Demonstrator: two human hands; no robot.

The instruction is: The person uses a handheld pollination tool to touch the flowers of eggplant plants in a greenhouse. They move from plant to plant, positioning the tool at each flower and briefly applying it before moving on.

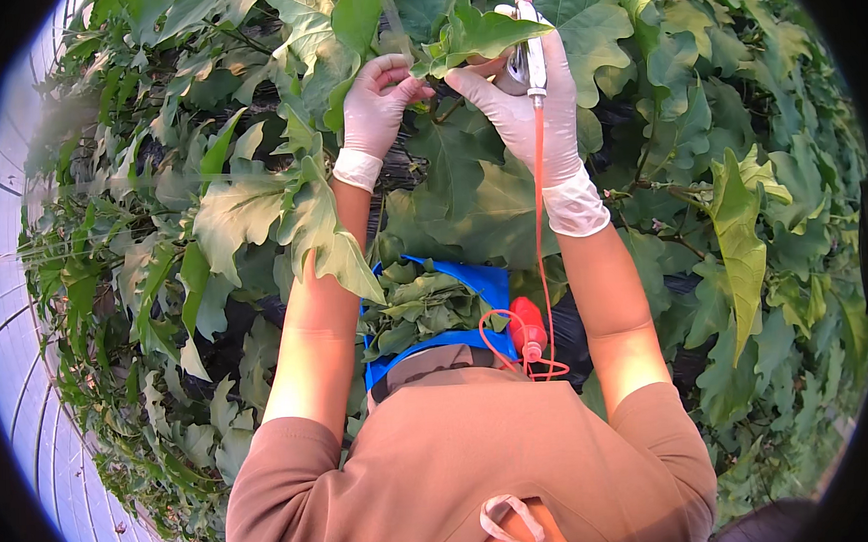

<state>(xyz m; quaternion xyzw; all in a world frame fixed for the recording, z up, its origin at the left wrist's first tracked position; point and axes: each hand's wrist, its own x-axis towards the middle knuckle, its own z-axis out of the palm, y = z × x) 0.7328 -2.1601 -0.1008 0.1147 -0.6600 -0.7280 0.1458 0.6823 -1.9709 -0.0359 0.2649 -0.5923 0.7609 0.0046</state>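
Observation:
Both hands wear thin white gloves and are raised among broad-leaved plants at the top of the view. My left hand (383, 102) has its fingers curled near a leafy shoot (460, 41); whether it pinches a stem is hidden. My right hand (543, 113) holds a metal, syringe-like applicator (534, 56) upright against the palm, its thumb and a finger reaching to the same shoot. A thin red tube (539, 172) runs from the applicator's lower end down to the waist, where a red plastic bottle (528, 325) hangs.
A blue pouch (481, 272) at the waist holds many picked green leaves (428, 304). Dense foliage surrounds both arms, with a large leaf (323, 225) overlapping the left forearm. Black plastic sheeting (571, 338) shows between plants. A ribbed, translucent greenhouse wall (13, 289) curves along the left.

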